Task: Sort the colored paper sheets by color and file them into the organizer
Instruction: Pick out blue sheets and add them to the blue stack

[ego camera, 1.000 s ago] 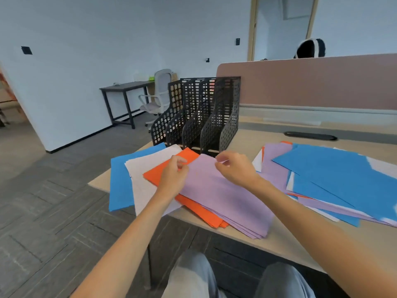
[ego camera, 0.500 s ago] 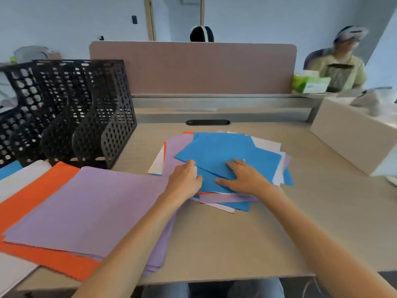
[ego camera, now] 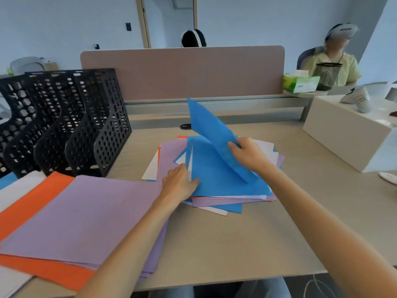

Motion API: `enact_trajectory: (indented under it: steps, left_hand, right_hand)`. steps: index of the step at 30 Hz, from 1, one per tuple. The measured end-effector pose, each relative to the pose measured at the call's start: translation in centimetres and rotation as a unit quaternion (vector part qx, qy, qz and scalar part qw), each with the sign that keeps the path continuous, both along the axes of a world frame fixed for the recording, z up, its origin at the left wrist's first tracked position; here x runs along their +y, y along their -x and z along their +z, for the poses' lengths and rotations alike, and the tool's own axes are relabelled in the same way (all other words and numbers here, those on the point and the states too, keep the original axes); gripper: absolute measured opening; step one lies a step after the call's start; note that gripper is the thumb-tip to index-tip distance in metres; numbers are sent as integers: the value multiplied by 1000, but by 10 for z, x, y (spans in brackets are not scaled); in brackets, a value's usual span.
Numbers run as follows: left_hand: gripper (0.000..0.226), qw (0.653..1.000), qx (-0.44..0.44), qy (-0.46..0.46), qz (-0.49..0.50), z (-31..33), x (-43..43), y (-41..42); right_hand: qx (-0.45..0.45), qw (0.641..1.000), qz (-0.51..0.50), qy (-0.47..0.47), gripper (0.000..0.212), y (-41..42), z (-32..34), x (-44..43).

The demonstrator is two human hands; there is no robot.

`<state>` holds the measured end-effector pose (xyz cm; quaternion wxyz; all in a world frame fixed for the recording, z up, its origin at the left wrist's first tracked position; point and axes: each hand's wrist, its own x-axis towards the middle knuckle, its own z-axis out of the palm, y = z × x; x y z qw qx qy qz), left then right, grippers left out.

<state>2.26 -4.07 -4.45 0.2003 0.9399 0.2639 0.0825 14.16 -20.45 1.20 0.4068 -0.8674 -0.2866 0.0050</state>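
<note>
Now, a blue sheet (ego camera: 211, 130) is held up off the mixed pile (ego camera: 217, 203) in the middle of the counter (ego camera: 236, 244). It is pinched at its near right edge by the right hand (ego camera: 247, 155), thumb on the upper face, the other fingers (ego camera: 233, 145) tucked against the paper. The sheet is tilted steeply, with its far corner pointed up toward the divider panel (ego camera: 182, 72) and its lower corner touching the pile.

The pile is pinned by the left hand (ego camera: 179, 182). Its fingers (ego camera: 182, 168) are laid close together on the pile's left edge, and the thumb is spread out onto the blue paper lying on top. Purple, white, orange and more blue edges can be seen fanned out beneath.

Over on the left, sorted paper is laid out in overlapping layers: a purple stack (ego camera: 86, 216) on top, orange sheets (ego camera: 43, 190) under it, white sheets (ego camera: 15, 190) beyond those, and a blue corner (ego camera: 6, 179) at the frame edge. The black organizer (ego camera: 71, 125) is stood upright just behind these; no paper can be made out in its slots.

To the right, a white box (ego camera: 348, 134) is set on the counter. A green tissue box (ego camera: 300, 82) and a mesh pen cup (ego camera: 327, 75) are placed past the divider's end.
</note>
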Motion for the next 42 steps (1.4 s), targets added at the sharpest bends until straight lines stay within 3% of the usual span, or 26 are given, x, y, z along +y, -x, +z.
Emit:
enact_trajectory:
  steps: [2,4,7,12,15,17,19,22,26,30,33,36,42]
  left_hand:
    - [51,1000,25,-13,-4,4,-1,-2]
    - [53,999,35,-24,-1,8,-3,-5]
    - [50,999,39,-31,-7,8,-7,-9]
    - [53,998,52,6,-26,4,-7,-19]
    - [56,987,5,157,-18,7,-9,-25]
    - [53,953,-60,295,18,13,-15,-29]
    - [35,903,-120,409,54,18,-21,-35]
    - [21,856,-159,489,55,22,-23,-55]
    - [28,875,-128,466,25,30,-26,-78]
    - [27,918,-181,350,-52,39,-39,-79]
    - [35,897,-275,328,-111,51,-31,-58]
    - [38,864,-353,334,-135,66,-12,-27]
    - [43,841,-427,308,-123,93,27,48]
  right_hand:
    - [161,971,6,-178,25,-3,22,-13]
    - [222,940,-36,-255,19,-12,35,-28]
    - [256,927,-94,-258,14,-29,26,-45]
    - [245,944,-164,-151,13,-44,-12,-67]
    - [221,956,-168,-93,13,-53,-28,-74]
    - [210,962,-163,-64,17,-58,-35,-73]
    - [193,969,-148,-30,17,-61,-37,-72]
    - [173,976,-131,4,20,-64,-43,-71]
    - [166,981,-101,15,23,-68,-49,-71]
    - [164,983,-87,-9,17,-64,-45,-79]
    - [136,980,-64,-126,33,-52,-35,-76]
    - [203,937,-18,-285,49,-25,-7,-57]
    - [149,914,74,-370,29,30,31,0]
